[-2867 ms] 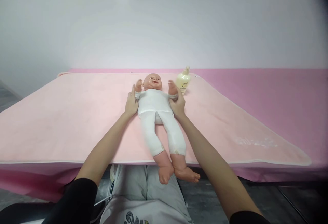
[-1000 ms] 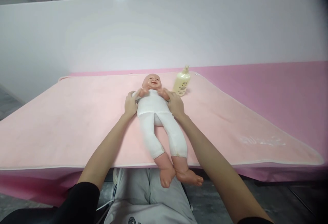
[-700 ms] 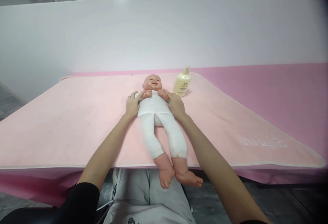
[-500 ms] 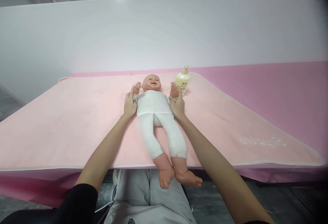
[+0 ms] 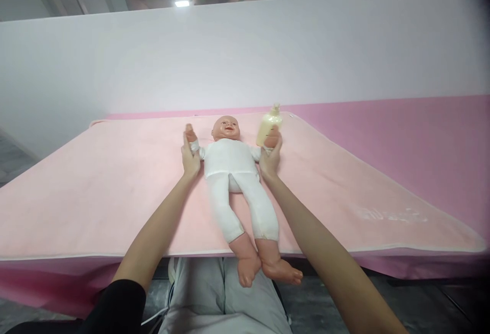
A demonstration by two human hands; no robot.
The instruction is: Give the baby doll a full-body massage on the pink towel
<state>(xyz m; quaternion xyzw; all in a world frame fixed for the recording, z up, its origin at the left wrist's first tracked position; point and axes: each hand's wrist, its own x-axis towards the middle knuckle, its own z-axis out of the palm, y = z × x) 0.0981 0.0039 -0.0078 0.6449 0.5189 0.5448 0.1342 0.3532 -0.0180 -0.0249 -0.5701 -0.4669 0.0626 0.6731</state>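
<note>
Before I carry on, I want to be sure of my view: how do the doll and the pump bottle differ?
The doll lies on its back; the pump bottle stands upright. The doll is white-bodied and much longer; the pump bottle is pale yellow. The left hand and right hand hold the doll's arms, not the pump bottle. Both are on the pink cloth.

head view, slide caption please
Left hand and right hand hold a doll by its outspread arms on a pink mat beside a pump bottle.

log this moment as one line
doll: face up, arms spread | left hand: holding one doll arm | right hand: holding the other | pump bottle: beyond right hand
</note>
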